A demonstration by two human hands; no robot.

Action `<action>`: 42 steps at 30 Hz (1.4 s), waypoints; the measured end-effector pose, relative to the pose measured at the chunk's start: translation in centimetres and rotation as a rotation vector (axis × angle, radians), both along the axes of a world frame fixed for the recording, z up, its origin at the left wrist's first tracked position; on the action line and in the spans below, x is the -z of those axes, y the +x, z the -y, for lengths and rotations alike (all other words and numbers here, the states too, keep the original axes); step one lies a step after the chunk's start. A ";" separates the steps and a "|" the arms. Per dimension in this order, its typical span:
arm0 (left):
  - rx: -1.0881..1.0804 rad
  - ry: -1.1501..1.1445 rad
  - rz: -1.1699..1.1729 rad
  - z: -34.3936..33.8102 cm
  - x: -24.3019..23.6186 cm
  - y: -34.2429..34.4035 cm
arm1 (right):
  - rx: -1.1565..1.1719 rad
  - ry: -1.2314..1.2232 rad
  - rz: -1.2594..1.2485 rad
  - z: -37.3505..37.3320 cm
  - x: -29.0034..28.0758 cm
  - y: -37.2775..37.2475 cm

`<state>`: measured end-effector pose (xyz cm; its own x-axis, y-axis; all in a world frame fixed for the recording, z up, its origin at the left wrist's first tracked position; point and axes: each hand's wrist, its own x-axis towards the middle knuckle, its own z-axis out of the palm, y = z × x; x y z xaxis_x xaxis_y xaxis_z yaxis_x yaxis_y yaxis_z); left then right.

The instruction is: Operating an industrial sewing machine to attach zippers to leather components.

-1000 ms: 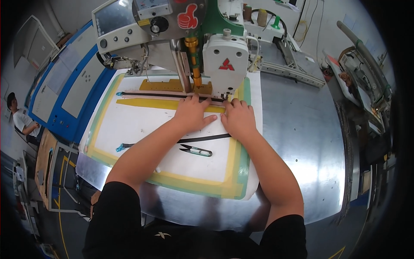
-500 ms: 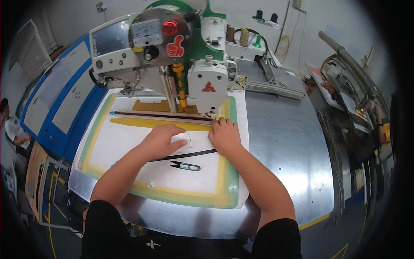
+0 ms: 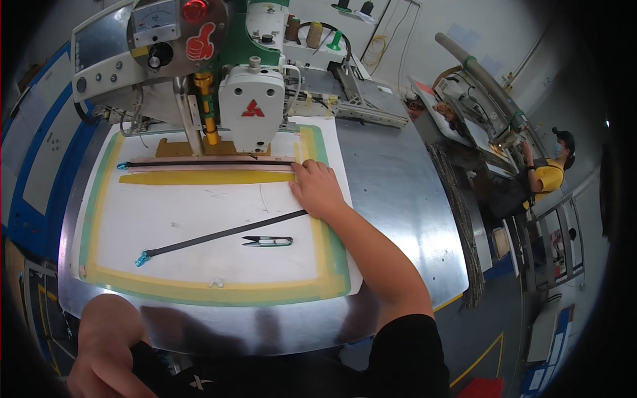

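A blue cabinet (image 3: 50, 152) with pale panels stands at the left, a co-worker (image 3: 549, 177) in a yellow top at the far right. A yellow line (image 3: 478, 359) marks the grey floor (image 3: 464, 335), and a yellow cable (image 3: 377, 48) hangs on the pale wall (image 3: 444, 20).

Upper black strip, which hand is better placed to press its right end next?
Your right hand, probably: its fingers are at the strip's end, while your left hand is at the lower left, off the white sheet.

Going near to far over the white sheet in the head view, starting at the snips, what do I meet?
Snips, diagonal black strip, long yellow strip, second black strip, mustard-brown plate.
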<state>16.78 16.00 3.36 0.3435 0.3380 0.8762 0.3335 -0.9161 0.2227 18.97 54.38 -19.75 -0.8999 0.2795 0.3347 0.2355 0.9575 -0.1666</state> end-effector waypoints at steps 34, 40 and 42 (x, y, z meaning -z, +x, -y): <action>-0.998 -1.217 -0.343 0.1 14.6 -9.4 | -0.009 0.014 -0.040 0.1 0.2 -0.9; -0.867 -1.126 -0.284 0.1 16.8 -9.4 | -0.012 -0.089 -0.023 0.2 0.0 -1.0; -0.819 -1.099 -0.279 -0.2 17.8 -9.1 | -0.042 -0.192 -0.062 -0.2 0.0 -0.9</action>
<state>7.73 16.17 -14.41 -0.1659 0.9857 -0.0283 0.8341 0.1556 0.5293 18.08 54.60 -19.78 -0.8912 0.3063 0.3344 0.1797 0.9156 -0.3597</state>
